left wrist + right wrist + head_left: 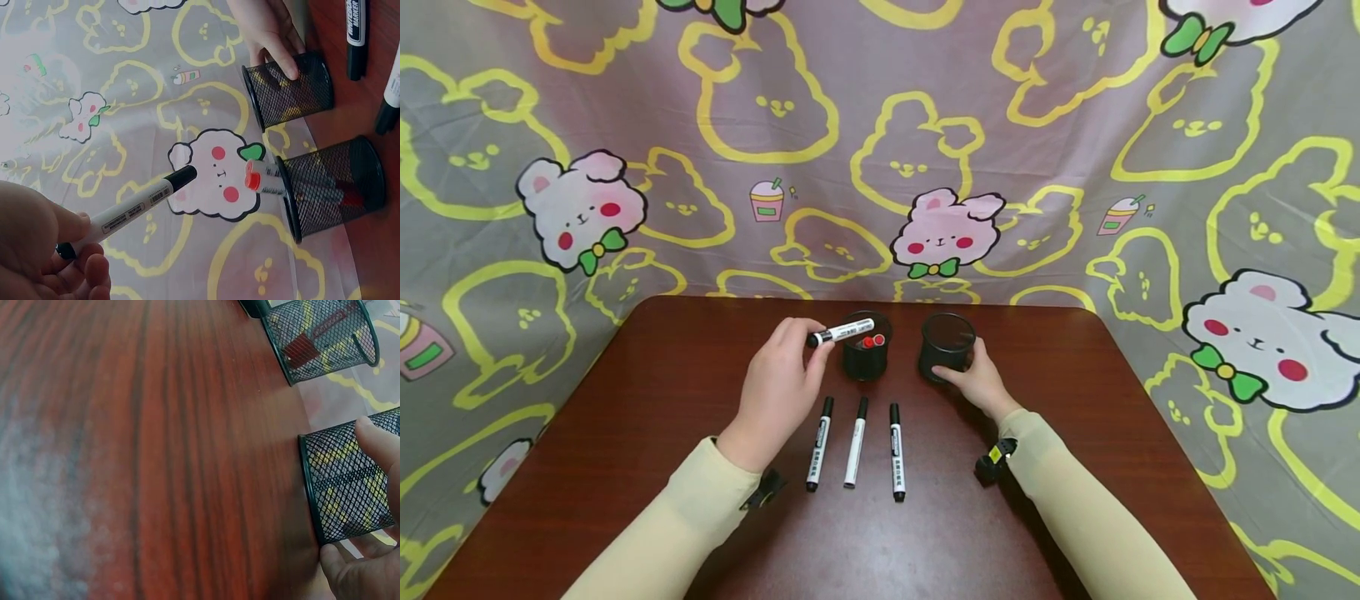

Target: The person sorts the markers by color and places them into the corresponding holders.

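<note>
My left hand (pixel 782 383) pinches a white whiteboard marker (pixel 844 332) with black ends, thumb on one side and fingers on the other. In the head view the marker overlaps the mouth of the left black mesh pen holder (pixel 865 365); the left wrist view shows it tilted and apart from the rim. Red-ended markers (pixel 270 181) stand inside that holder. On the right, a second mesh pen holder (pixel 934 357) stands upright on the table. My right hand (pixel 987 383) grips its side, thumb at the front and fingers partly hidden behind.
Three white markers with black caps, a left one (pixel 819 446), a middle one (pixel 855 446) and a right one (pixel 897 454), lie side by side on the brown wooden table (pixel 625 417), nearer than the holders. A patterned cloth (pixel 820 108) hangs behind the table's far edge.
</note>
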{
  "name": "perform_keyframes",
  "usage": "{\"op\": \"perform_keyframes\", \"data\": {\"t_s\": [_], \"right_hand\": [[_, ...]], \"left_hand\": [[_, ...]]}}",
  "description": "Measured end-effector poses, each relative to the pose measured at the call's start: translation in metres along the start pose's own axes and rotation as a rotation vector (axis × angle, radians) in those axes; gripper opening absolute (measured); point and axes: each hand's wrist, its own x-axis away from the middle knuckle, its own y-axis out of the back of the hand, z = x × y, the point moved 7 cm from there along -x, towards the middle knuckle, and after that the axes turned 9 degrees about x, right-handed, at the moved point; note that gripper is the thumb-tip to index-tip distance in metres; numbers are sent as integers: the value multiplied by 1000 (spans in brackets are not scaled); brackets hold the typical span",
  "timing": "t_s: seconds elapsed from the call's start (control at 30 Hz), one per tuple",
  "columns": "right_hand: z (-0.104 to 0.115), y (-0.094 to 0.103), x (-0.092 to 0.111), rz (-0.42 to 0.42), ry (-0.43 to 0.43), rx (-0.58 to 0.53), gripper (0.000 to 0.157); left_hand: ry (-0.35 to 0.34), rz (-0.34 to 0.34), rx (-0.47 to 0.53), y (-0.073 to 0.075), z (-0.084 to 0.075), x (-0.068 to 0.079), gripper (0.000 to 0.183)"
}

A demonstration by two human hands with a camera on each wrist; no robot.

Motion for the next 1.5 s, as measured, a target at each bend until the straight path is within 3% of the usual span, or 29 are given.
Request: {"op": "perform_keyframes", "data": {"t_s": [0.8,1.2,1.5], "right_hand": [[-1,-2,0,-4,-1,-5,87],[0,0,-2,-16,1,9,84],[-1,0,0,-11,-3,20,85]], "left_hand": [[-60,166,-17,-75,-15,-33,21],[-88,267,-86,-104,-19,-43,22],[-120,291,-115,-118,-23,-47,21]]}}
